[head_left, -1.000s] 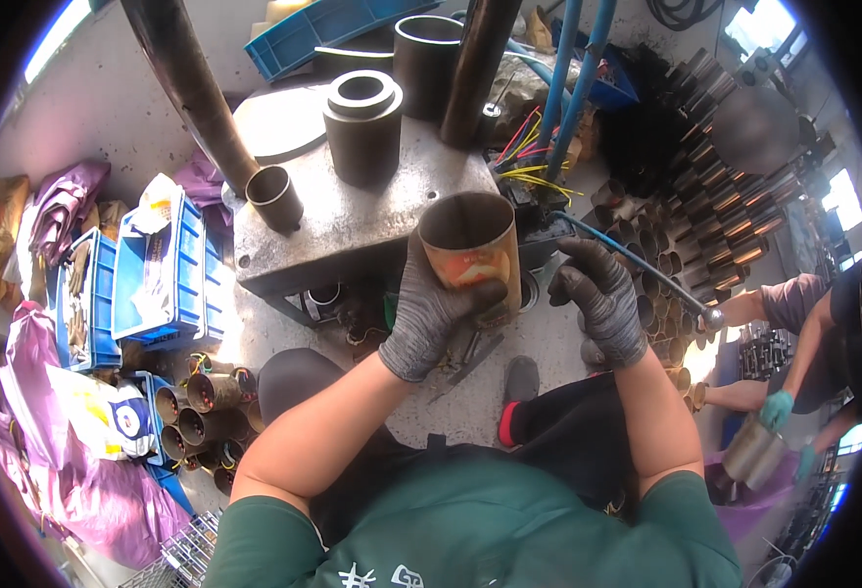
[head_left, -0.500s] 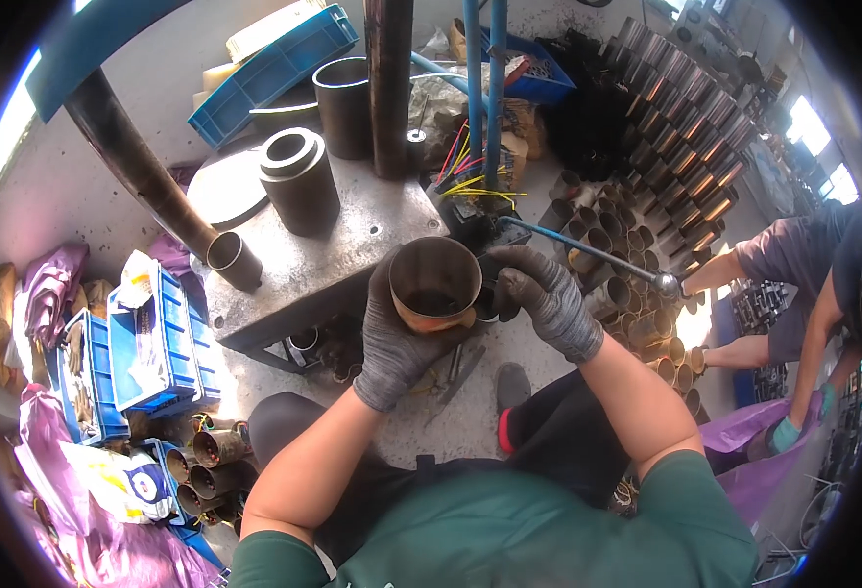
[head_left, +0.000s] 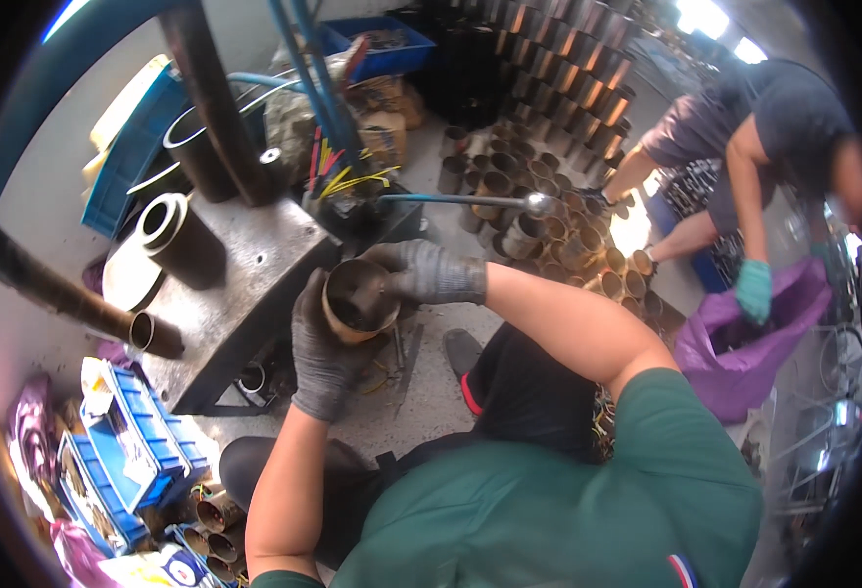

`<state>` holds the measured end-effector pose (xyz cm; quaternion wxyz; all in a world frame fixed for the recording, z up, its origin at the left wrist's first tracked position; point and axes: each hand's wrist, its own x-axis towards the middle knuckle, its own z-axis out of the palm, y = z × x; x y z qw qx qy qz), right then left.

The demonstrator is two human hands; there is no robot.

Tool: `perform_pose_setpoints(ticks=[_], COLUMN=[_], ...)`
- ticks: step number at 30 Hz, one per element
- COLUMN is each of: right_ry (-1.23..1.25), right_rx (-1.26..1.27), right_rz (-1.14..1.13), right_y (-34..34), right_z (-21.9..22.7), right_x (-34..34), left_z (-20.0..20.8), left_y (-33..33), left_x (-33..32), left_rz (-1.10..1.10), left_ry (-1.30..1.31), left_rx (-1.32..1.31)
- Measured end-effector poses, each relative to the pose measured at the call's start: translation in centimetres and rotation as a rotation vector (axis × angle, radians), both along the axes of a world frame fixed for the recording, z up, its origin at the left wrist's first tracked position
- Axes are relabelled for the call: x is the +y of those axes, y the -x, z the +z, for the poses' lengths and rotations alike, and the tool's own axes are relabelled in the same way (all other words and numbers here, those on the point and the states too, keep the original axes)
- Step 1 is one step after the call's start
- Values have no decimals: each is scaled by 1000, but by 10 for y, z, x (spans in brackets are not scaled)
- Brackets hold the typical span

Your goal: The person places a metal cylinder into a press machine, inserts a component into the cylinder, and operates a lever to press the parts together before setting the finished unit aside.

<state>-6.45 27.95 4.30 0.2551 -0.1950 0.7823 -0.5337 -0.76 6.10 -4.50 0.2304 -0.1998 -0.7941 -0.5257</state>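
Observation:
A short metal cylinder (head_left: 360, 294), brownish inside, is held in front of me with its mouth facing up. My left hand (head_left: 321, 358), in a grey knitted glove, wraps round its left side and underside. My right hand (head_left: 438, 274), gloved alike, is closed at the right rim, with its fingertips partly hidden and a little blurred. Something dark shows inside the cylinder, too unclear to name. To the left is a metal-topped bench (head_left: 279, 230), bearing a dark thick-walled sleeve with a pale ring (head_left: 184, 240) on top.
A lever rod with a ball end (head_left: 470, 200) juts out beyond my right hand. Many metal tubes (head_left: 549, 220) stand on the floor behind it. At the right a co-worker with a green glove (head_left: 752, 292) holds a purple sack (head_left: 735, 377). Blue crates (head_left: 132, 431) are stacked at the left.
My view has swung to the right. My right hand, earlier apart from the cylinder, now meets its right rim. The co-worker's gloved hand has risen with the purple sack's mouth open.

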Motion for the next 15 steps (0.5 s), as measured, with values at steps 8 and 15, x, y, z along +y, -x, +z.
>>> perform_pose_setpoints(ticks=[8, 15], right_ry=[-606, -129], right_rx=[-108, -113], right_rz=[-102, -992], right_y=[13, -40], right_z=[4, -128], right_x=[105, 318], left_z=[-25, -30], left_y=[-1, -3], left_x=[-16, -9], left_rz=[-165, -199], left_ry=[39, -23], left_rx=[-356, -447])
